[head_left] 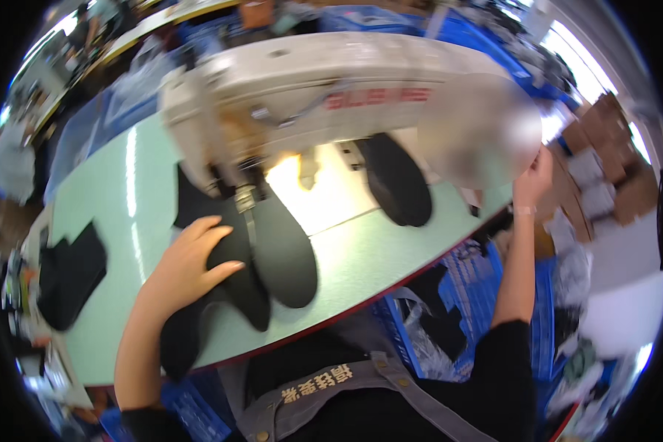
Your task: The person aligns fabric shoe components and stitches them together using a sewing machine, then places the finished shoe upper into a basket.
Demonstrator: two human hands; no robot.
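Observation:
A white sewing machine (309, 81) stands on a pale green table (118, 199). Under its needle area, by the presser foot (244, 199), lies a black sole-shaped piece (287, 258) next to black fabric (243, 287). My left hand (191, 261) rests on this fabric with fingers apart, thumb pointing toward the sole-shaped piece. At the machine's right end my right hand (534, 180) is curled at the handwheel; a blurred patch hides the wheel and part of the fingers. Another black sole-shaped piece (398, 184) lies under the machine arm.
More black fabric (70, 276) lies at the table's left. Below the table's red front edge, a blue crate (464, 295) holds black pieces and clear plastic. Cardboard boxes (604, 147) are stacked at the right. Blue bins (88, 140) stand beyond the table.

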